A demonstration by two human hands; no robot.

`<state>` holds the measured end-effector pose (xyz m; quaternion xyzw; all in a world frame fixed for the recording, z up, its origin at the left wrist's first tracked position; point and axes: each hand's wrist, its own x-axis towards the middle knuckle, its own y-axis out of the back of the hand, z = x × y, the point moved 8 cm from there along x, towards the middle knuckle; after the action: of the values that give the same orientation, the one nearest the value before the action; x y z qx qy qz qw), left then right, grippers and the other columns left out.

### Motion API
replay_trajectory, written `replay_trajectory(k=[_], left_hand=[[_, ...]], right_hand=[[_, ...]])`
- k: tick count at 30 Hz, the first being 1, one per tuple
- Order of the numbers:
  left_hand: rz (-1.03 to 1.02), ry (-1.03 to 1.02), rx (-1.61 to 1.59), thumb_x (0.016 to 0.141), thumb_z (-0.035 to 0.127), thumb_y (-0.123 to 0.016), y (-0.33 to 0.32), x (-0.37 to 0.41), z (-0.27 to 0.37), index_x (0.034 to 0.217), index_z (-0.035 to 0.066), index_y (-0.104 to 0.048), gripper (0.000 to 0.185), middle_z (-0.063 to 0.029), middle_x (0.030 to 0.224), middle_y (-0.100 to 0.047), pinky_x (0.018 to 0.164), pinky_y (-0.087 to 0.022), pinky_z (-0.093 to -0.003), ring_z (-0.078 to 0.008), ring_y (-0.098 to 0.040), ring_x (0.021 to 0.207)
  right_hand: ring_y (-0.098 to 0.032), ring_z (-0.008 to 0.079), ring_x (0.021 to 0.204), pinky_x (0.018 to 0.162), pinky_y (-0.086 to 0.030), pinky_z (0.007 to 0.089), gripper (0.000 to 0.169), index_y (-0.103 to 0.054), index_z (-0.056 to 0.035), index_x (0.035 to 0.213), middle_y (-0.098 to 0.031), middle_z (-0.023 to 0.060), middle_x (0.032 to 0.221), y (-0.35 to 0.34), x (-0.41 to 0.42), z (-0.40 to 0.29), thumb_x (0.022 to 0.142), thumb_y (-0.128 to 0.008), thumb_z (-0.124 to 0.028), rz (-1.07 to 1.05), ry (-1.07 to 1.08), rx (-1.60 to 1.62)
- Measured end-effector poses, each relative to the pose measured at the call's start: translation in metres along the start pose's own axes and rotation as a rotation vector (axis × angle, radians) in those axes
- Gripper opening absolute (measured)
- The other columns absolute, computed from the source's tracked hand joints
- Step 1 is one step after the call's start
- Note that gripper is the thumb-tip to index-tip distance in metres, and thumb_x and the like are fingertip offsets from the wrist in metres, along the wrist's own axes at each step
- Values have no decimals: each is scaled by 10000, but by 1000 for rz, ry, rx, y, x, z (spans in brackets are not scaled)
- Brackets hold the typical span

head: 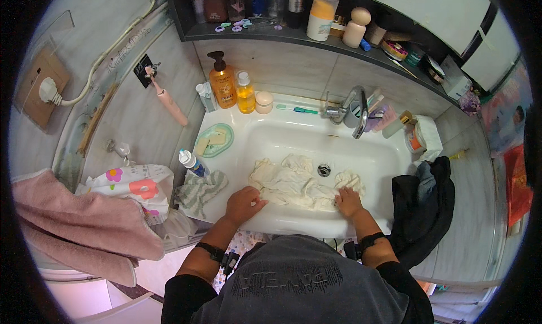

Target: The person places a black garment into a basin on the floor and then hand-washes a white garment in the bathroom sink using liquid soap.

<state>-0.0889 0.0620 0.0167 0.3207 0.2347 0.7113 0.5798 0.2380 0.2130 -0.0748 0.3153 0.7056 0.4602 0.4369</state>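
Observation:
A wet cream-coloured cloth garment [292, 180] lies crumpled along the bottom of the white washbasin [360, 152]. At its left end my left hand [245, 205] rests by the basin's front rim, fingers curled; whether it grips the cloth's edge I cannot tell. My right hand [349, 202] lies on the right part of the cloth with its fingers over the fabric; the fingertips are partly hidden, so a grip cannot be made out. The metal drain [324, 170] shows just behind the cloth, and a chrome faucet [360, 112] stands at the back rim.
On the left ledge are a green soap dish [230, 140], a striped cloth [203, 192] and a capped tube [192, 163]. Pump bottles [222, 87] and a toothbrush [311, 111] line the back. Black clothing [419, 209] hangs over the right rim. A loaded shelf [271, 34] overhangs the basin.

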Motion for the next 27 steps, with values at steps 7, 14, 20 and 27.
replay_trajectory(k=[7, 14, 20, 27], left_hand=[[581, 158, -119, 671, 76, -719, 98, -7, 12, 950, 31, -518, 346, -120, 932, -541, 623, -434, -341, -223, -498, 644], [1028, 204, 454, 662, 107, -708, 171, -20, 19, 1140, -9, -403, 578, -201, 1085, -482, 851, -388, -402, -306, -491, 933], [1075, 419, 215, 690, 171, -729, 168, -13, -31, 1179, -25, -396, 624, -235, 1121, -500, 862, -395, -408, -363, -500, 1002], [813, 409, -111, 737, 149, -709, 153, -2, -64, 1109, 2, -514, 445, -125, 1035, -582, 815, -430, -344, -223, -564, 919]], right_hand=[[-359, 347, 1244, 1043, -276, 400, 502, -494, -7, 1200, -431, 224, 1292, 23, -30, -2, 807, -544, -315, 50, 78, 205], [-433, 352, 1180, 992, -354, 389, 364, -565, -35, 1122, -485, 215, 1241, 63, -92, 11, 766, -577, -113, 365, 22, 358], [-461, 343, 1146, 977, -366, 388, 303, -581, -45, 1065, -498, 196, 1223, 69, -105, 13, 764, -569, -74, 457, 16, 428], [-509, 302, 1095, 922, -412, 346, 215, -602, -39, 1005, -532, 166, 1177, 103, -100, -15, 798, -543, -45, 527, 164, 556]])
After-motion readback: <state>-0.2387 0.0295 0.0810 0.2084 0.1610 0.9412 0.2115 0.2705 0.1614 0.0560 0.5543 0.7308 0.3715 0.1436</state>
